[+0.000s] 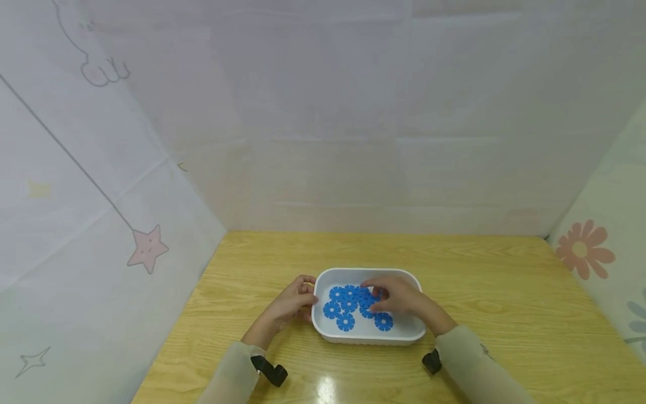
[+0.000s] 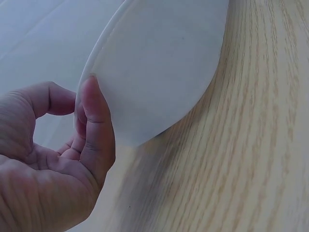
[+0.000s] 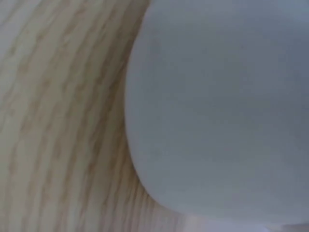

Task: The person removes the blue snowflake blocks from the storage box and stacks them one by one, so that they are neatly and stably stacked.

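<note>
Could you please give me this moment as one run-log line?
left hand: grips white tray at its left end | right hand: over blue notched discs inside, hold unclear | tray: on wooden table

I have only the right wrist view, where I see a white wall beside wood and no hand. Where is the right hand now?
Observer: The right hand is over the white tray, at the blue pieces; whether it touches them, I cannot tell.
Operator: Thank you. And the left hand, does it hold something?
Observer: Yes, the left hand pinches the tray at its left end.
</note>
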{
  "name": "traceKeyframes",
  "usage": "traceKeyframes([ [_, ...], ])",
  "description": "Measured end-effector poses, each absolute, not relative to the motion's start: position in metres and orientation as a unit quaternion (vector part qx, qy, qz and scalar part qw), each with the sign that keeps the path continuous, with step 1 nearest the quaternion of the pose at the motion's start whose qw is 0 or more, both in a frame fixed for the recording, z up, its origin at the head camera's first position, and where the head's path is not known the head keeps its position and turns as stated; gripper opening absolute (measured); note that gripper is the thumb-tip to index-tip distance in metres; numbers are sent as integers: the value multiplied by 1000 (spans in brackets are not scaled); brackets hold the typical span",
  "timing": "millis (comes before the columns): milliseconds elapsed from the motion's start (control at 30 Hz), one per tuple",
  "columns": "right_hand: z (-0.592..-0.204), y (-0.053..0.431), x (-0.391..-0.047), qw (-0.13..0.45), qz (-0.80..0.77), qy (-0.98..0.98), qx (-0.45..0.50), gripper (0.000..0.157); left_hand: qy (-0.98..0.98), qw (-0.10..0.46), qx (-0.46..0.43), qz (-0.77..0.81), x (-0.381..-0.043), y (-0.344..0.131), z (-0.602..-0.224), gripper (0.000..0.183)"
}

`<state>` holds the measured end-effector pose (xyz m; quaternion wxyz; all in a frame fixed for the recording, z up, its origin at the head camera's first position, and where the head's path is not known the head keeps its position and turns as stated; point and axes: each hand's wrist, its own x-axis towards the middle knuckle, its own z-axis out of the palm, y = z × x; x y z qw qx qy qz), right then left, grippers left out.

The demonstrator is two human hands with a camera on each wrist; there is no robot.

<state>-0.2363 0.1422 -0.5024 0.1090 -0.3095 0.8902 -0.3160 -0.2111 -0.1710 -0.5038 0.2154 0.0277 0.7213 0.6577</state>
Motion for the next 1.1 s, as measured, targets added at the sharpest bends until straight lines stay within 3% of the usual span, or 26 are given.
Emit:
traceKeyframes([
  [1100, -519, 128, -241, 131, -280, 917, -253, 44, 693, 243, 13, 678, -214, -172, -508, 59],
])
